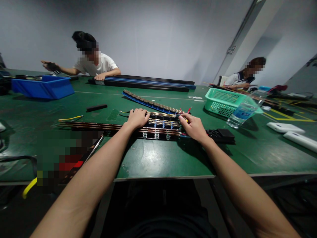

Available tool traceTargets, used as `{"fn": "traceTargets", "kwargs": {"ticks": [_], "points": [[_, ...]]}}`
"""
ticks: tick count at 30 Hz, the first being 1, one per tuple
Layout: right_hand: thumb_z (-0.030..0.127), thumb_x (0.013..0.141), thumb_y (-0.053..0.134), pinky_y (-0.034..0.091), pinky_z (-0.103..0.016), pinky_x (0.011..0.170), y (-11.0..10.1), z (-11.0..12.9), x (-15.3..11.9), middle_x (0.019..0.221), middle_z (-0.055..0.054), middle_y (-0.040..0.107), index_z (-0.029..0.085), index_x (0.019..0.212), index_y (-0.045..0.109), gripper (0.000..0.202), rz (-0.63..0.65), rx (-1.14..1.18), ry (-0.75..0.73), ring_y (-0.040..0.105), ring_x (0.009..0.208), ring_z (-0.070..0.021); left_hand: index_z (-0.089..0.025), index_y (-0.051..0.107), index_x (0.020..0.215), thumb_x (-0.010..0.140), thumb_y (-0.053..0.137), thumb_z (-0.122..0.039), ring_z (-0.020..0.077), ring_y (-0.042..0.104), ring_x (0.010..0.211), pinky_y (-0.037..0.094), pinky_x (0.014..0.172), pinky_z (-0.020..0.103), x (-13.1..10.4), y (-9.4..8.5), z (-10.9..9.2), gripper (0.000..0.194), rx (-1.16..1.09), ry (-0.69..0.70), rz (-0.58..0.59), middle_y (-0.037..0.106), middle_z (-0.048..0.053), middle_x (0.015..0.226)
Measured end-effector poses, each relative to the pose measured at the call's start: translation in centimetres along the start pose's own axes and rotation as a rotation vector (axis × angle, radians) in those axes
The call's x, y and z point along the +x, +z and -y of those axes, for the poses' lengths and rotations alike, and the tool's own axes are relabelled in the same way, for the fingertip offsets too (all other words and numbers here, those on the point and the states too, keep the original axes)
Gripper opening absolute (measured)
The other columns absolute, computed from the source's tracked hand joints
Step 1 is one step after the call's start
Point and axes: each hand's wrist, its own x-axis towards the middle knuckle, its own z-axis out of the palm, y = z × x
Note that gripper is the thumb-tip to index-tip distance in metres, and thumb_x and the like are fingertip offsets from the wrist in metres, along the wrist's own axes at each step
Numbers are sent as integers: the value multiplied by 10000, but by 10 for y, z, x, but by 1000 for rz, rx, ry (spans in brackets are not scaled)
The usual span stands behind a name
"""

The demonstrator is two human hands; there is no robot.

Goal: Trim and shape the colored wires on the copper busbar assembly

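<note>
In the head view, dark strips with copper-coloured rods and small metal clips [156,134] lie side by side across the green table in front of me. My left hand [136,118] rests palm down on their left part, its fingers laid over the strips. At their right end my right hand [195,127] is closed, thumb against fingers. A small yellow bit shows at its fingertips, too small to name. Red-tipped wire ends [189,109] stick up just behind that hand. Beyond both hands, a blue-edged strip with brass-coloured rods [151,101] lies at a slant.
A blue bin [44,87] stands at left; a green basket [223,100] and a water bottle [241,114] at right. Long black and blue bars [148,82] lie at the back. A black block [96,107] lies left. Two people sit across the table. White cases [286,128] lie far right.
</note>
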Motion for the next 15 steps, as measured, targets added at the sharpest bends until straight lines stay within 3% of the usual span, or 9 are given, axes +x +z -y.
{"fn": "traceTargets", "kwargs": {"ticks": [6, 15], "points": [[491, 962, 451, 457, -313, 738, 0, 0, 1, 883, -99, 774, 173, 960, 744, 432, -69, 17, 70, 691, 807, -240, -157, 644, 1352, 1062, 333, -408, 341, 546, 1316, 381, 1116, 512, -1, -2, -2, 494, 7, -4, 9, 620, 151, 1434], [484, 926, 508, 467, -318, 743, 4, 1, 1, 903, -93, 787, 194, 943, 754, 381, -52, 7, 70, 693, 805, -242, -162, 652, 1342, 1061, 342, -412, 341, 549, 1313, 381, 1112, 503, -1, -2, -2, 487, 6, -6, 8, 628, 150, 1423]]}}
